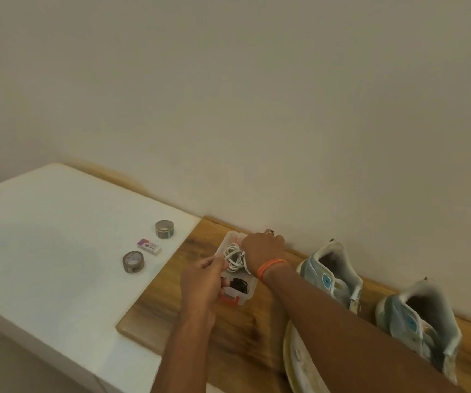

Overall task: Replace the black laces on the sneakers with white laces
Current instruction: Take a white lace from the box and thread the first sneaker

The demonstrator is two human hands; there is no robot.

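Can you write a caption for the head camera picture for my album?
Both hands, left and right, reach into a clear box of white laces beside two sneakers.

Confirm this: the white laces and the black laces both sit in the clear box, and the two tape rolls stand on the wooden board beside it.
Not quite. The head view shows the tape rolls on the white surface, not on the wooden board. The white laces and black laces do sit in the clear box.
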